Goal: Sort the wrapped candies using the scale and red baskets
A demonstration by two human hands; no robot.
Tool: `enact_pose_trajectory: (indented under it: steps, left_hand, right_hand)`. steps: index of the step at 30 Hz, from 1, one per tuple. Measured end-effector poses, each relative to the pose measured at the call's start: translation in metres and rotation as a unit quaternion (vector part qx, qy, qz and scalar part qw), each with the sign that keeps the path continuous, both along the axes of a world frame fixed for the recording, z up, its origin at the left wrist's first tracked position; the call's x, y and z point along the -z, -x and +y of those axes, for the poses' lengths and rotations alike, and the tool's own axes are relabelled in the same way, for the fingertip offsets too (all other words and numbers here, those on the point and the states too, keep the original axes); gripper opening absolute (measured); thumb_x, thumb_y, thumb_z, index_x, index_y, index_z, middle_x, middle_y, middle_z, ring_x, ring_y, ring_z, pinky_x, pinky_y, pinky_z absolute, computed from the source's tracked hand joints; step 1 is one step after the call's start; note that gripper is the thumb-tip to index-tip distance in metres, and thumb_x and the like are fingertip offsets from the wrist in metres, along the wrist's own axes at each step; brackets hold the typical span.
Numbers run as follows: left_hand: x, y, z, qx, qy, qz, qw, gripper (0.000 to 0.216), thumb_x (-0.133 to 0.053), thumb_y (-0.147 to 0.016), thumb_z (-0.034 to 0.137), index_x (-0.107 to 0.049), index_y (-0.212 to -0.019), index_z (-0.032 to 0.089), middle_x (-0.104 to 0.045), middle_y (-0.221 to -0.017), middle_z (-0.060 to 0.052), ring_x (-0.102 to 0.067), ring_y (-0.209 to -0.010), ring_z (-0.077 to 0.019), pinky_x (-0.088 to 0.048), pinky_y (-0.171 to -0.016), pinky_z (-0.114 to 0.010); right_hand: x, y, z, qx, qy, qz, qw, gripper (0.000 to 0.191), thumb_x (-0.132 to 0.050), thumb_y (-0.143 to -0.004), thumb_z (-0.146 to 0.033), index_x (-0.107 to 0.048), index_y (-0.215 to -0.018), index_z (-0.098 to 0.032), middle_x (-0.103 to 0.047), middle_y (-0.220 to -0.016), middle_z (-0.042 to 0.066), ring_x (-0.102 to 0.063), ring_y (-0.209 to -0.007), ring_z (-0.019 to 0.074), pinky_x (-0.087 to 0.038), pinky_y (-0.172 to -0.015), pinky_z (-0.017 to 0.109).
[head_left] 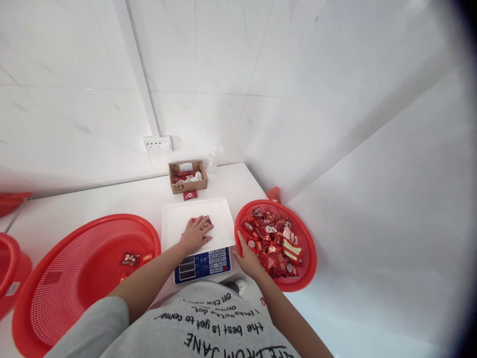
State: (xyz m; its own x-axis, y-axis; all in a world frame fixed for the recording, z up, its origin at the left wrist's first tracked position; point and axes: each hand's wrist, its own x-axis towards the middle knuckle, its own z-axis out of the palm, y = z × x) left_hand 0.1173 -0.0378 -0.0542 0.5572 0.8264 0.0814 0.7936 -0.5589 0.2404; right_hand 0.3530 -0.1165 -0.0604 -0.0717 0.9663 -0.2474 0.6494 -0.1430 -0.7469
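My left hand [196, 233] lies with fingers stretched over small red wrapped packets [207, 222] on the white tray of a weighing scale [174, 213]; the palm hides part of them. The scale's blue keypad panel [218, 262] faces me, below the tray. To the right, my right hand [249, 258] grips the near-left rim of a red plastic basket [312, 248], some of its fingers hidden. Many red wrapped packets [271, 238] fill that basket, with a yellow-and-white striped piece [292, 250] among them.
A large red mesh basket [48, 293] at left holds a few packets [130, 259]. Behind the scale stand a small cardboard box [190, 186] with items in it, a red packet [190, 195] and a clear plastic bottle [212, 162]. Walls bound the table [227, 181] behind and at right.
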Motion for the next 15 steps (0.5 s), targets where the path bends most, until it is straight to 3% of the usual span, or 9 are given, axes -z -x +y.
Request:
enact_pose_trajectory:
  steps: [4,7,11,15]
  left_hand:
    - [-0.001,0.009,-0.006,-0.037,0.008,-0.007,0.999,0.048,-0.048,-0.083,0.043,-0.046,-0.127,0.027,-0.031,-0.144,-0.01,-0.023,-0.133,-0.0304,-0.017,-0.104,-0.055]
    - [-0.006,0.012,-0.02,-0.055,0.004,-0.036,0.998,0.054,-0.047,-0.082,0.048,-0.041,-0.131,0.025,-0.027,-0.146,-0.011,-0.017,-0.135,-0.0305,-0.015,-0.106,-0.055]
    - [-0.014,0.017,-0.048,-0.075,0.006,-0.091,0.993,0.05,-0.04,-0.087,0.043,-0.037,-0.134,0.025,-0.03,-0.145,-0.009,-0.016,-0.136,-0.0261,-0.017,-0.107,-0.051]
    - [-0.016,0.032,-0.075,-0.102,0.012,-0.141,0.985,0.04,-0.038,-0.088,0.037,-0.047,-0.125,0.024,-0.041,-0.138,-0.007,-0.023,-0.134,-0.0244,-0.023,-0.106,-0.049]
  right_hand:
    - [0.005,-0.009,0.005,0.047,-0.005,0.022,0.999,0.061,-0.041,-0.084,-0.041,-0.025,-0.139,-0.02,-0.037,-0.141,0.007,-0.035,-0.129,0.0178,-0.03,-0.104,0.035]
    - [0.015,-0.024,0.011,0.101,-0.023,-0.035,0.994,0.052,-0.033,-0.087,-0.037,-0.037,-0.134,-0.015,-0.044,-0.135,0.011,-0.039,-0.125,0.0196,-0.031,-0.103,0.037]
    - [0.027,-0.039,0.017,0.056,0.016,-0.203,0.977,0.051,-0.046,-0.078,-0.024,-0.046,-0.128,-0.014,-0.045,-0.133,0.013,-0.036,-0.125,0.0264,-0.029,-0.102,0.039]
    - [0.033,-0.041,0.019,0.032,0.038,-0.236,0.971,0.034,-0.044,-0.08,-0.024,-0.061,-0.109,-0.02,-0.058,-0.116,0.011,-0.048,-0.111,0.0262,-0.035,-0.091,0.037]
